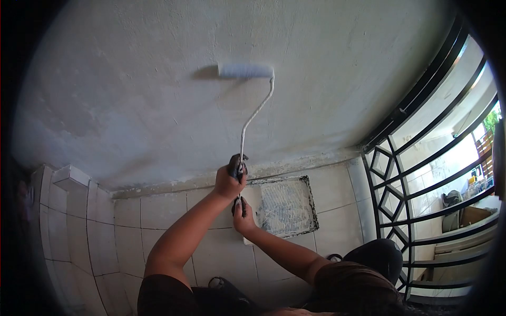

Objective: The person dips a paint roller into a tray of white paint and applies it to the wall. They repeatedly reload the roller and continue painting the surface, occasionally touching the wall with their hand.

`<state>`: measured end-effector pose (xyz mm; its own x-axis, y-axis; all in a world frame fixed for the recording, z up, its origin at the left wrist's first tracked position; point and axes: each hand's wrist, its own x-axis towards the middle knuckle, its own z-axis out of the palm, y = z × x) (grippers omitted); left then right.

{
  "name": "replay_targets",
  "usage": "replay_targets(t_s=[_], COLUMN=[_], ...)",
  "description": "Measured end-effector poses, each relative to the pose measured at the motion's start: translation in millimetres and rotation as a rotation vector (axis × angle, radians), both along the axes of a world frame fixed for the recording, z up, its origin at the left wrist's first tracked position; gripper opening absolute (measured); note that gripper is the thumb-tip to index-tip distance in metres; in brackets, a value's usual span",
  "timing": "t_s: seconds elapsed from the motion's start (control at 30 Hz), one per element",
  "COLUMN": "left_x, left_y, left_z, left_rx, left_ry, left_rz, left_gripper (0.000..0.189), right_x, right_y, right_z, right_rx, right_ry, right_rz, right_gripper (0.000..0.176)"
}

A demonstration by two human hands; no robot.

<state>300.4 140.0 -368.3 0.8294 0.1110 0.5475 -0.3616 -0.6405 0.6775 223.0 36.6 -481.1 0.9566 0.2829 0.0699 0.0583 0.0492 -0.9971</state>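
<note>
A paint roller [256, 108] with a long, bent white rod reaches up to the wall [158, 68]. Its pale roller sleeve [245, 70] is at the wall surface, a shadow beside it. My left hand [231, 178] is wrapped round the lower part of the roller, higher up than my right. Below it, my right hand [243, 215] is closed round the lower end of the same roller. Dark material, glove or stain, shows on the fingers of both hands. Just right of my hands, a paint tray [311, 203] with whitish paint lies on the floor.
Pale floor tiles [332, 192] run along the wall base. A black metal railing [382, 189] curves up the right side, with a cluttered area beyond it. A tiled ledge [71, 177] juts out at the left. My feet and knee are near the bottom.
</note>
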Motion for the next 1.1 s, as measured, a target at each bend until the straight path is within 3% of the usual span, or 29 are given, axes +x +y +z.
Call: replay_targets(t_s=[0.2, 0.23, 0.37, 0.47, 0.5, 0.6, 0.7, 0.8, 1.1], left_x=[32.2, 37.9, 51.5, 50.2, 47.7, 38.0, 27.3, 9.2, -28.0], left_y=[-12.2, -15.9, -33.0, -36.9, -36.0, -29.6, -18.7, -12.4, 4.5], left_z=[87.1, 102.6, 156.1, 178.9, 180.7, 176.9, 143.7, 105.0, 47.6], left_rx=[0.028, 0.012, -0.102, -0.107, -0.093, -0.055, -0.030, -0.099, -0.134], left_ry=[-0.124, -0.116, -0.135, -0.188, -0.186, -0.175, -0.125, -0.049, 0.062], left_rz=[0.005, 0.005, -0.022, -0.040, -0.039, -0.035, -0.039, -0.066, -0.094], left_gripper=[0.023, 0.023, 0.022, 0.024, 0.024, 0.025, 0.025, 0.010, 0.015], right_x=[41.9, 46.1, 61.5, 48.8, 52.2, 39.9, 22.5, 2.0, -50.6], right_y=[-13.0, -14.1, -37.1, -49.2, -54.5, -36.1, -17.5, -11.3, 5.3], right_z=[83.7, 112.5, 157.7, 214.2, 187.3, 189.0, 157.9, 113.1, 64.0], right_rx=[0.013, -0.006, 0.191, 0.183, 0.161, 0.442, 0.445, 0.404, 0.341], right_ry=[-0.045, -0.159, 0.120, 0.247, 0.193, 0.343, 0.362, 0.323, 0.402], right_rz=[-0.020, -0.105, 0.092, 0.083, 0.167, 0.166, 0.103, 0.146, 0.097], right_gripper=[0.018, 0.018, 0.019, 0.019, 0.026, 0.017, 0.017, 0.019, 0.013])
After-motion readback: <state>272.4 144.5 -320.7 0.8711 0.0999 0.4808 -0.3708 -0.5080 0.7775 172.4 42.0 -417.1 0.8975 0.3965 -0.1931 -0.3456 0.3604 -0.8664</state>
